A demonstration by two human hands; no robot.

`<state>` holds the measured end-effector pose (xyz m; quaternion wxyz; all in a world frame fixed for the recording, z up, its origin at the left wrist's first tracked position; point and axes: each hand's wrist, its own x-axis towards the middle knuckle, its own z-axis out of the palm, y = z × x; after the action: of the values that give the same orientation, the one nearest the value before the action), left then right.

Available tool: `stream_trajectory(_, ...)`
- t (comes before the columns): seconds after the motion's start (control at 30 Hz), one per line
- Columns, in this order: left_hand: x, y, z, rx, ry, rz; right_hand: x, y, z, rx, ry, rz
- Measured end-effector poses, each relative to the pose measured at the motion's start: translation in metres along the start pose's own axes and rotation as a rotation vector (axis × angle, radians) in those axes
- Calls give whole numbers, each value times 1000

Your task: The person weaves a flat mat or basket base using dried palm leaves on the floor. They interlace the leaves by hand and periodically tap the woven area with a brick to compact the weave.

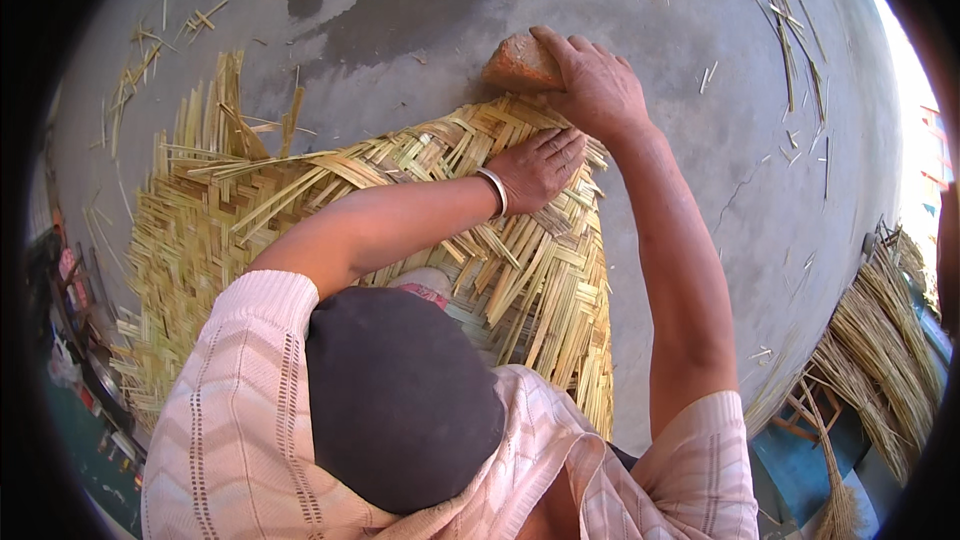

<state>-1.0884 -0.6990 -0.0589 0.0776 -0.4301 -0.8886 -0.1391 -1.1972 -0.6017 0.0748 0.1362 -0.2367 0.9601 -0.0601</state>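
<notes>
A large mat of woven split-bamboo strips (190, 250) lies on the floor, its cut strip ends sticking out at the left. My left hand (540, 171), with a pale bangle at the wrist, rests flat on the mat near its far corner, fingers stretched together. Beyond it, my right hand (600, 88) grips a rough reddish brick (521, 63) from its right side. The brick sits at the far edge of the weave; whether it touches the mat or only the floor I cannot tell. Loose strips (530, 285) lie across the mat beside my left forearm.
Grey concrete floor (670, 50) surrounds the mat, with a dark wet patch (410, 15) at the far side. Scattered strips (780, 10) lie far right. Bundled stalks (885, 340) and a straw broom (838, 505) are at the right. Assorted items (95, 370) crowd the left edge.
</notes>
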Motion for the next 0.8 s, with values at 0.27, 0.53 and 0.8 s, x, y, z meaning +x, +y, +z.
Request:
stream_trajectory(0.27,2,-2,-4,-303,-101,-133,-70,66,2,153,155,458)
stream_trajectory(0.53,22,-16,-41,-420,-196,-454,-170,109,27,201,65,742)
stream_trajectory(0.8,42,-62,-79,-538,-622,-259,-179,90,67,-347,456,509)
